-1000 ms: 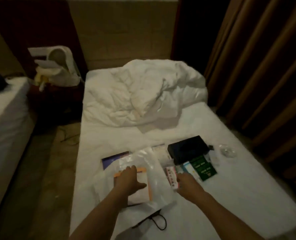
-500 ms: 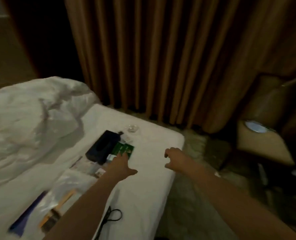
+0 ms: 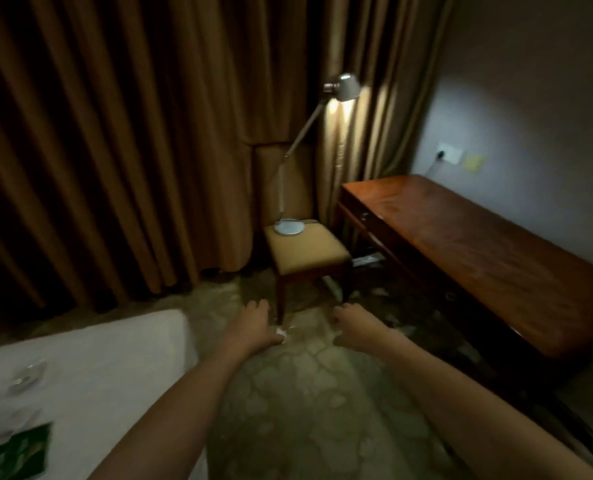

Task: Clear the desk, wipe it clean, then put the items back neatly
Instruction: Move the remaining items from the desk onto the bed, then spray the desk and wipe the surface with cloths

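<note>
The brown wooden desk (image 3: 461,251) stands at the right along the wall, and its top is bare. My left hand (image 3: 253,327) and my right hand (image 3: 355,329) reach forward side by side over the patterned floor, fingers loosely bent, holding nothing. A small white patch shows by my left thumb; I cannot tell what it is. A silver desk lamp (image 3: 343,86), lit, stands with its base on a padded chair (image 3: 309,252) left of the desk. A green card (image 3: 18,452) and a glass dish (image 3: 28,374) lie on the white bed (image 3: 115,358) at the lower left.
Brown curtains (image 3: 115,150) fill the back and left. A wall socket (image 3: 451,152) with a cable sits above the desk's far end. Open carpeted floor (image 3: 305,410) lies between the bed and the desk. Dark clutter lies under the desk.
The view has swung right from the bed to the desk corner. Both hands left the items on the bed and now hang over the floor, empty.
</note>
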Motion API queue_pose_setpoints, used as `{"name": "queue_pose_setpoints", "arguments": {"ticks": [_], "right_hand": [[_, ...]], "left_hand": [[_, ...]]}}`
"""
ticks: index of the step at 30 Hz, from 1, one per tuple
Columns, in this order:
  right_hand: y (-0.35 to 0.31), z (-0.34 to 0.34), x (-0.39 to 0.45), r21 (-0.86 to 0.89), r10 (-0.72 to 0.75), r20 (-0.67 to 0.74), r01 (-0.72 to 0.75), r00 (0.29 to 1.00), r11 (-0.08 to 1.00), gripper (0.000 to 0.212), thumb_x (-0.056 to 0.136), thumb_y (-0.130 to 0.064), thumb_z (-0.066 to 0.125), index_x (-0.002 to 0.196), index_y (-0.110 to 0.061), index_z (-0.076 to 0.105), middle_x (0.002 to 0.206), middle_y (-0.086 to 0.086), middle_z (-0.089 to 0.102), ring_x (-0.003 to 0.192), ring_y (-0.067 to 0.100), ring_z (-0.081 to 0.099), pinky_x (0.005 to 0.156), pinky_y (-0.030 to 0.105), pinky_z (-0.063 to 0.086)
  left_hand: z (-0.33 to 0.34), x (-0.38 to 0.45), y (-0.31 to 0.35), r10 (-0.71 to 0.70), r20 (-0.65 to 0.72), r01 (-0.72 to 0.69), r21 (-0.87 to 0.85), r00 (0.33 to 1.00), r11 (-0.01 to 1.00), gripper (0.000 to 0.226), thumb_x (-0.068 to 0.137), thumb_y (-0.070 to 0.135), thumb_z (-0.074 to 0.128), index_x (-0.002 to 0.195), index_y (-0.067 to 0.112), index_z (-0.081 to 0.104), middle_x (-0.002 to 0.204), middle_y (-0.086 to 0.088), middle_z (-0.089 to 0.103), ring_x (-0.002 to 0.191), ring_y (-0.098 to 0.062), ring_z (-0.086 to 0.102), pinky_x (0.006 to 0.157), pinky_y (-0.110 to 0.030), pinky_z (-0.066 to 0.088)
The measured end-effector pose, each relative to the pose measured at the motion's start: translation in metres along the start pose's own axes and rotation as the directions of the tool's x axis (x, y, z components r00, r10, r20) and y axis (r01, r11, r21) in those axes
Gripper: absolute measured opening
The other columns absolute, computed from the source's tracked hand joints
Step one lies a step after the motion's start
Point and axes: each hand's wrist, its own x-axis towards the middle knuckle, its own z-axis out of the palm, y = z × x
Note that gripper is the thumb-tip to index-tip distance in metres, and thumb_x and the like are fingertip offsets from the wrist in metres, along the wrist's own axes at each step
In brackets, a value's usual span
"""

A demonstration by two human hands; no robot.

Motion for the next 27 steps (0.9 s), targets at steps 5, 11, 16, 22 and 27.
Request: {"name": "queue_pose_setpoints", "arguments": {"ticks": [5, 11, 16, 22, 27], "right_hand": [[0.116, -0.029, -0.024, 0.083, 0.178, -0.036, -0.175, 0.983, 0.981, 0.043, 0.087, -0.027, 0.063, 0.125, -0.012, 0.050, 0.125, 0.008, 0.049, 0.114, 0.026, 0.049, 0.086, 0.033, 0.044], [0.228, -0.037, -0.060, 0.155, 0.371, -0.009, -0.366, 0.928, 0.918, 0.043, 0.090, -0.027, 0.062, 0.127, -0.013, 0.046, 0.128, 0.009, 0.047, 0.114, 0.027, 0.046, 0.091, 0.035, 0.046], [0.294, -0.020, -0.095, 0.275, 0.562, -0.008, -0.539, 0.827, 0.796, 0.045, 0.087, -0.027, 0.066, 0.126, -0.015, 0.048, 0.127, 0.006, 0.047, 0.112, 0.023, 0.048, 0.085, 0.029, 0.044], [0.342, 0.002, -0.125, 0.357, 0.754, 0.062, -0.720, 0.654, 0.595, 0.041, 0.085, -0.024, 0.067, 0.121, -0.016, 0.050, 0.124, 0.005, 0.050, 0.109, 0.021, 0.051, 0.083, 0.029, 0.045], [0.372, 0.026, -0.166, 0.529, 0.871, 0.118, -0.772, 0.477, 0.352, 0.036, 0.084, -0.027, 0.068, 0.116, -0.019, 0.054, 0.121, 0.002, 0.055, 0.105, 0.017, 0.056, 0.085, 0.029, 0.049]], "left_hand": [[0.026, 0.062, 0.118, 0.192, 0.076, -0.201, 0.138, 0.979, 0.970, 0.068, 0.076, 0.049, 0.068, 0.130, 0.018, 0.042, 0.131, -0.007, 0.046, 0.123, -0.026, 0.045, 0.099, -0.042, 0.041], [0.076, 0.112, 0.239, 0.352, 0.171, -0.377, 0.141, 0.920, 0.916, 0.067, 0.078, 0.048, 0.068, 0.132, 0.018, 0.041, 0.132, -0.006, 0.046, 0.122, -0.025, 0.046, 0.098, -0.042, 0.043], [0.121, 0.133, 0.321, 0.485, 0.295, -0.544, 0.164, 0.823, 0.823, 0.067, 0.080, 0.047, 0.068, 0.134, 0.020, 0.039, 0.134, -0.004, 0.045, 0.122, -0.023, 0.046, 0.099, -0.040, 0.044], [0.159, 0.159, 0.393, 0.615, 0.440, -0.725, 0.133, 0.654, 0.676, 0.063, 0.083, 0.040, 0.067, 0.134, 0.018, 0.040, 0.133, -0.005, 0.045, 0.121, -0.023, 0.046, 0.099, -0.039, 0.045], [0.190, 0.173, 0.463, 0.669, 0.556, -0.835, 0.089, 0.493, 0.543, 0.059, 0.082, 0.040, 0.069, 0.131, 0.019, 0.043, 0.129, -0.003, 0.047, 0.116, -0.021, 0.048, 0.094, -0.036, 0.046]]}}
